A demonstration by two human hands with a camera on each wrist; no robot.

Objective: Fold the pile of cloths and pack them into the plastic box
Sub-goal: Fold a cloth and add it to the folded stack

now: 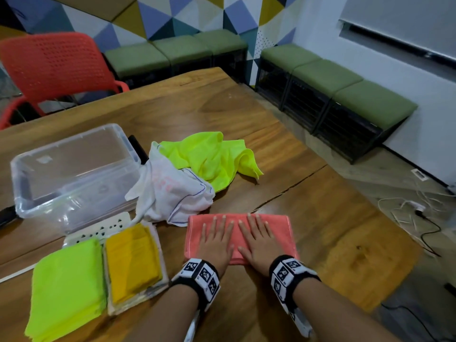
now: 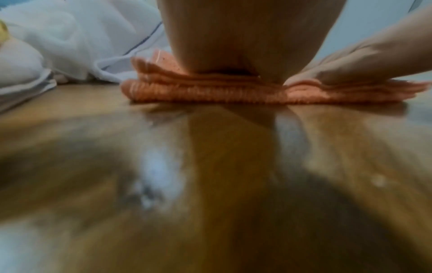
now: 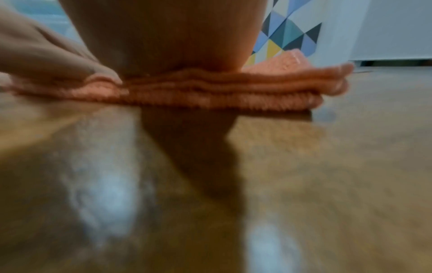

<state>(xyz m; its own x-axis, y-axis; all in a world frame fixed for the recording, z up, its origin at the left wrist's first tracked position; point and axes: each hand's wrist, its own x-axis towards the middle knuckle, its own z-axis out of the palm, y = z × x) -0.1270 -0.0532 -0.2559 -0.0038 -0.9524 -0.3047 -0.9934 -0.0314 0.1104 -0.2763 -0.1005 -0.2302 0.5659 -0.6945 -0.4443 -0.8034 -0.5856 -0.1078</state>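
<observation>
On table (image 1: 246,114), near the front edge: folded pink cloth (image 1: 276,228), several layers thick in the wrist views. Left hand (image 1: 216,239) and right hand (image 1: 256,239) both lie flat on it, palms down, fingers straight and spread, side by side and about touching at the thumbs; neither grips anything. Unfolded pile just behind the pink cloth: white cloth (image 1: 172,188) touching its far-left corner, neon cloth (image 1: 209,156) behind that. Clear box (image 1: 74,174) sits toward the left edge, next to the white cloth; looks empty, but glare on the plastic makes that hard to confirm. Front-left corner: folded green cloth (image 1: 66,282) and folded yellow cloth (image 1: 133,260), side by side, yellow one on a whitish folded piece.
</observation>
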